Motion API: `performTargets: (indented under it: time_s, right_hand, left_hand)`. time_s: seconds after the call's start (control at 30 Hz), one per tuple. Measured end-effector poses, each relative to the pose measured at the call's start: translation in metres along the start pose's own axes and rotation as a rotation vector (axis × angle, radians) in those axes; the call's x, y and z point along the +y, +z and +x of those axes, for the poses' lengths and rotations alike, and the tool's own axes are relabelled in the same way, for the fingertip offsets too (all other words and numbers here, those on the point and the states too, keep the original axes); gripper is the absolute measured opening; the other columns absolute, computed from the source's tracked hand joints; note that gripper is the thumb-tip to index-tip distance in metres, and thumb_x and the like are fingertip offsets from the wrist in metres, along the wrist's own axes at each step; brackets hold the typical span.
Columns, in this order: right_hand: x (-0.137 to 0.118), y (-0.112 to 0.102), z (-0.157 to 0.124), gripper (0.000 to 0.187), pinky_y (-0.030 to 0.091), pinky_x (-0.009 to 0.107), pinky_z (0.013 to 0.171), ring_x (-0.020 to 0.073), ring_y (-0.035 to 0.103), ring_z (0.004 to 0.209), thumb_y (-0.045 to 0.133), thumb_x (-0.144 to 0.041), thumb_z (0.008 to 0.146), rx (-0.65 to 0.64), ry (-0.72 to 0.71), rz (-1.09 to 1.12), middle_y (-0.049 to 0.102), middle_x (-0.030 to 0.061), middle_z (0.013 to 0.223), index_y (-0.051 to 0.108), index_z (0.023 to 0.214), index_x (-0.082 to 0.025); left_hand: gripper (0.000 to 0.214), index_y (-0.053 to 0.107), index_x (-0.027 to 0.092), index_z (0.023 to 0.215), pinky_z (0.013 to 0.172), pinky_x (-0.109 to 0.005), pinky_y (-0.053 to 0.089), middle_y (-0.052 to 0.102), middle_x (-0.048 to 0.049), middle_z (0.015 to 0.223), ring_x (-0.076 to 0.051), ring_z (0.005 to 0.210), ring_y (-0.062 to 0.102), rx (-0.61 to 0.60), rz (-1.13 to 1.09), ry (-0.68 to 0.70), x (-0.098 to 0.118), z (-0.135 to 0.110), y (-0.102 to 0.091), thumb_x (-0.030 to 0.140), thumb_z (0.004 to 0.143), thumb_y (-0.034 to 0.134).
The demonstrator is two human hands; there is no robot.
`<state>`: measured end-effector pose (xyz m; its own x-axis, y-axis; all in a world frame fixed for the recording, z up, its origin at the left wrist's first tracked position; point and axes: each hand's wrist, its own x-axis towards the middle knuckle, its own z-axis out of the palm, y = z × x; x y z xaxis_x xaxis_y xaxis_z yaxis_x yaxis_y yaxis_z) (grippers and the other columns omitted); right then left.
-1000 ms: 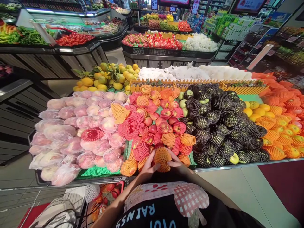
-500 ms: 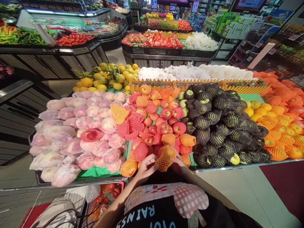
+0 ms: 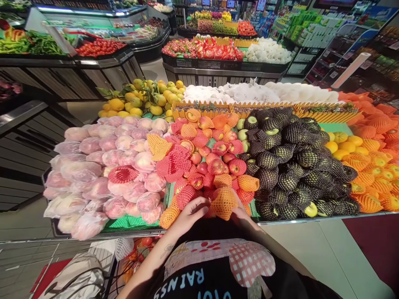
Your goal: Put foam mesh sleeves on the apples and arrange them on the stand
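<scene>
In front of my chest, an orange foam fruit net (image 3: 223, 203) is held up, puffed out in shape; whether fruit is inside it is hidden. My right hand (image 3: 240, 211) grips its right side, fingers partly behind it. Just left of the net is my left hand (image 3: 193, 212), thumb and fingers apart with nothing seen between them. Both hands are over the near edge of a heap of red apples (image 3: 215, 167), many in red or orange foam nets. A netted apple (image 3: 186, 196) lies right behind my left hand.
Peaches (image 3: 93, 189) in clear film fill the left side, with a loose red foam net (image 3: 123, 174) on top. Fruit in black nets (image 3: 280, 174) is heaped on the right. Below the stand's left front edge is a shopping cart (image 3: 46, 270) with a white bag.
My left hand has shifted slightly right and up, its fingers straighter and off the foam net. The net has moved a little right with my right hand. The view has shifted slightly.
</scene>
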<state>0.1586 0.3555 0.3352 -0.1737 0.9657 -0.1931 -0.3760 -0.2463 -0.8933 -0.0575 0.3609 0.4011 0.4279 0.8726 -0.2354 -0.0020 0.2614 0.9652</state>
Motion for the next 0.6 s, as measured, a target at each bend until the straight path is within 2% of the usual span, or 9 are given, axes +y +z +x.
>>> performTargets:
  time_s: [0.1, 0.2, 0.27, 0.37, 0.47, 0.6]
  right_hand:
    - [-0.005, 0.007, 0.0, 0.082, 0.046, 0.046, 0.107, 0.0309, 0.06, 0.122, 0.092, -0.045, 0.055, -0.081, -0.078, -0.041, 0.063, 0.0084, 0.131, 0.057, 0.127, -0.03]
    - [-0.015, 0.013, -0.003, 0.082, 0.043, 0.046, 0.11, 0.0304, 0.057, 0.126, 0.092, -0.041, 0.058, -0.167, -0.073, -0.056, 0.06, 0.0098, 0.137, 0.054, 0.13, -0.029]
    - [-0.021, 0.017, -0.005, 0.082, 0.042, 0.046, 0.11, 0.0294, 0.057, 0.127, 0.092, -0.038, 0.059, -0.193, -0.044, -0.065, 0.06, 0.0093, 0.135, 0.054, 0.131, -0.028]
    - [-0.028, 0.021, -0.01, 0.08, 0.043, 0.044, 0.11, 0.0267, 0.058, 0.124, 0.092, -0.031, 0.061, -0.241, 0.006, -0.054, 0.062, 0.0072, 0.131, 0.054, 0.131, -0.029]
    - [-0.031, 0.025, -0.015, 0.08, 0.045, 0.043, 0.107, 0.0255, 0.06, 0.121, 0.091, -0.028, 0.063, -0.322, 0.078, -0.037, 0.064, 0.0064, 0.129, 0.054, 0.134, -0.03]
    - [-0.03, 0.027, -0.017, 0.082, 0.046, 0.042, 0.105, 0.0255, 0.063, 0.117, 0.092, -0.031, 0.062, -0.352, 0.162, 0.033, 0.067, 0.0061, 0.126, 0.055, 0.135, -0.028]
  left_hand:
    - [0.031, 0.054, 0.018, 0.077, 0.066, -0.024, 0.037, 0.05, 0.0015, 0.079, -0.014, 0.074, 0.047, 0.057, 0.011, 0.119, 0.001, 0.007, 0.008, 0.04, 0.079, 0.075]
    - [0.036, 0.05, 0.018, 0.068, 0.071, -0.025, 0.039, 0.05, -0.0008, 0.082, -0.015, 0.08, 0.048, 0.065, 0.063, 0.169, 0.008, 0.009, 0.007, 0.038, 0.078, 0.078]
    - [0.035, 0.052, 0.018, 0.073, 0.069, -0.025, 0.04, 0.051, 0.0, 0.079, -0.014, 0.076, 0.049, 0.054, -0.016, 0.123, 0.012, 0.006, 0.003, 0.044, 0.081, 0.074]
    - [0.041, 0.05, 0.019, 0.078, 0.054, -0.019, 0.03, 0.044, 0.006, 0.066, -0.008, 0.059, 0.037, 0.083, -0.199, 0.002, 0.015, 0.002, -0.002, 0.051, 0.079, 0.076]
    - [0.048, 0.049, 0.021, 0.084, 0.047, -0.017, 0.02, 0.044, 0.0075, 0.067, -0.006, 0.054, 0.033, 0.171, -0.336, -0.079, 0.014, 0.002, -0.004, 0.047, 0.068, 0.086]
    - [0.057, 0.054, 0.023, 0.097, 0.045, -0.015, 0.018, 0.049, 0.0067, 0.073, -0.004, 0.054, 0.034, 0.216, -0.388, -0.156, 0.015, 0.006, -0.006, 0.044, 0.061, 0.091]
